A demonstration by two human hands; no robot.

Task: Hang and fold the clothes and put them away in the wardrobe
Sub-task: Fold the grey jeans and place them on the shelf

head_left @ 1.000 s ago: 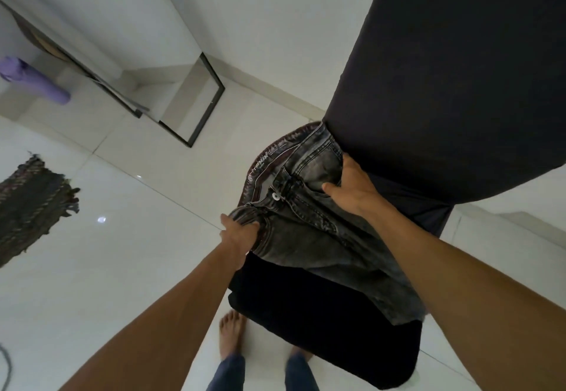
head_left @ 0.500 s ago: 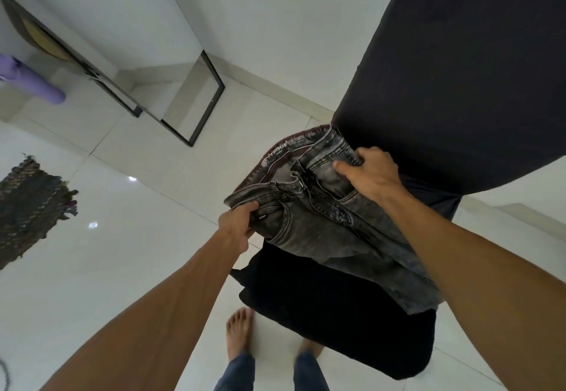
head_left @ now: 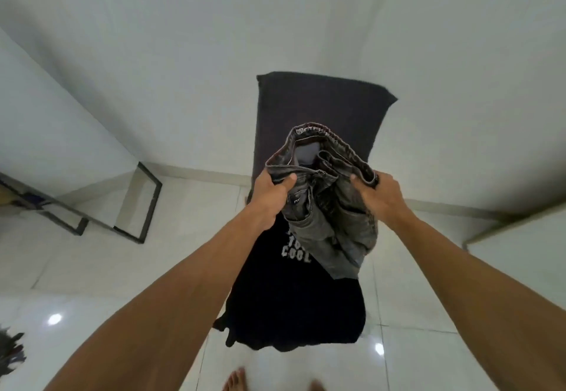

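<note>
While both arms are reaching forward, the bare feet (head_left: 235, 380) are standing on the glossy white tiled floor (head_left: 122, 268), just short of the lower hem of a black T-shirt with white block lettering (head_left: 294, 305).

Risk one: that hem is trailing near the toes, so a step forward is likely catching it and dragging the shirt down.

Just beyond, the left hand (head_left: 269, 194) is clenching one side of the waistband of the washed grey denim jeans (head_left: 330, 222), with the thumb lying across the front. The right hand (head_left: 379, 197) is gripping the opposite side, fingers curling into the band. The jeans are hanging in the air with the waistband gaping open and the legs bunching over the shirt's print.

Risk two: the legs are hanging uneven, so a fold started from here is probably coming out crooked unless they are getting shaken straight first.

Risk three: denim is heavy and each grip is sitting only on the band's edge, so a hard shake could be pulling one side free.

Behind the jeans a dark grey fabric-covered slab (head_left: 318, 106) is filling the middle. Whether the shirt is lying on it I cannot tell.

Room: open floor is lying to both sides. On the left a black metal frame (head_left: 150, 204) is standing well apart, and on the right a pale ledge (head_left: 520, 231) is jutting in. Farthest off, white walls (head_left: 153, 38) are closing the corner. No wardrobe is showing.
</note>
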